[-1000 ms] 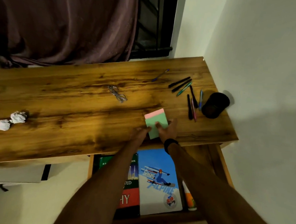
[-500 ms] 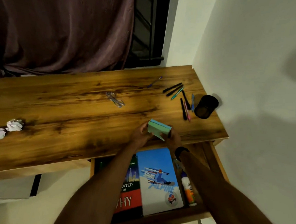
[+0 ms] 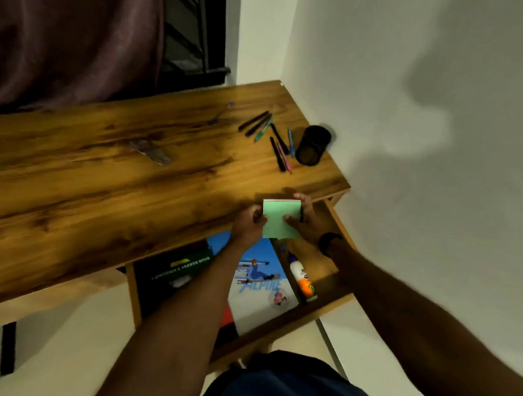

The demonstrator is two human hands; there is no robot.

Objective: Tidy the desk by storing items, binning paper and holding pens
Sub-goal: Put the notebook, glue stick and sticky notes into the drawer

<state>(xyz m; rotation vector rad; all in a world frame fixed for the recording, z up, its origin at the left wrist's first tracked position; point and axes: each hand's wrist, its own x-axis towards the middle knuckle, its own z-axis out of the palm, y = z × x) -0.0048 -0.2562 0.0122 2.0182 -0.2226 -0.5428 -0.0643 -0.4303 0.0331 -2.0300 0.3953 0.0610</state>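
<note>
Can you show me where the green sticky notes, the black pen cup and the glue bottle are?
green sticky notes (image 3: 281, 219), head view, middle of the green top sheet.
black pen cup (image 3: 313, 146), head view, its dark side wall.
glue bottle (image 3: 300, 276), head view, white body lying in the open drawer.

A green sticky-note pad with a pink top edge was held tilted above the open drawer. Several pens lay scattered on the counter beside an upright black pen cup.
</note>
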